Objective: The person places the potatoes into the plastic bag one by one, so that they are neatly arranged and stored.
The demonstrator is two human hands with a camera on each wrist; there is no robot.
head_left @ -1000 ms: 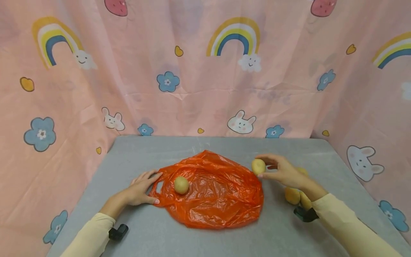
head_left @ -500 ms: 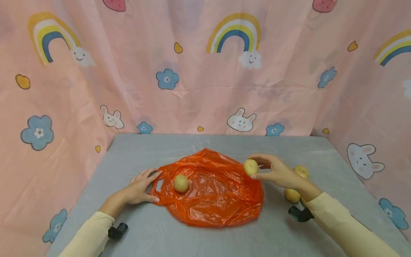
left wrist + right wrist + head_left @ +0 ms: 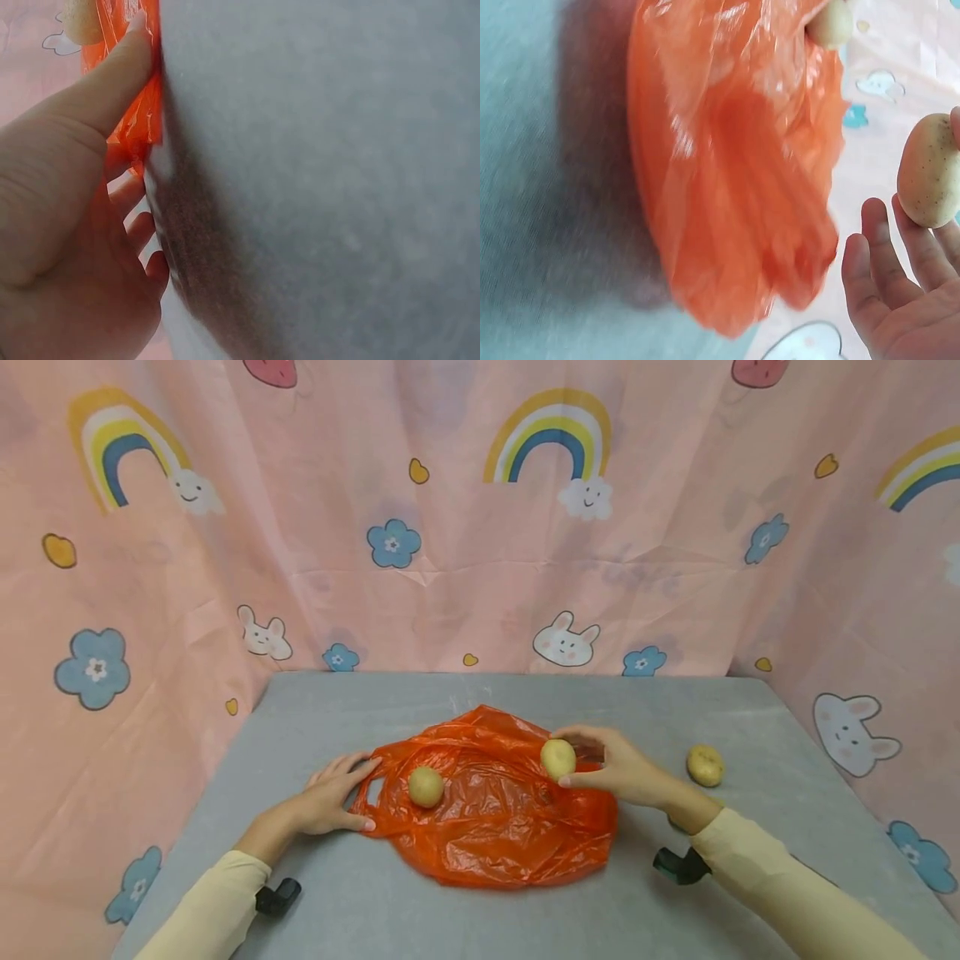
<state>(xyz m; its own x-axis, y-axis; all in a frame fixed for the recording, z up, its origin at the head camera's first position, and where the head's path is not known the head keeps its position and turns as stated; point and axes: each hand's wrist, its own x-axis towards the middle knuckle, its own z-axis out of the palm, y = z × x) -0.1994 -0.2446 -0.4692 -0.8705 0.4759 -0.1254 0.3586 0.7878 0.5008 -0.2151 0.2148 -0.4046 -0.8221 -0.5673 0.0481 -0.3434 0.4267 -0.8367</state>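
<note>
Two hands (image 3: pixel 330 800), one bag (image 3: pixel 495 839), at least four potatoes (image 3: pixel 426 787)

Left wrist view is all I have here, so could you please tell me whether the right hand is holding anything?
Observer: Yes, the right hand holds a potato at its fingertips.
Operator: Thank you; does anything else lie farther out on that side?
Observer: Yes, a second potato lies on the table.
Operator: And is the held one touching plastic?
Observer: No contact shows; the right wrist view has a gap between it and the orange bag.
</note>
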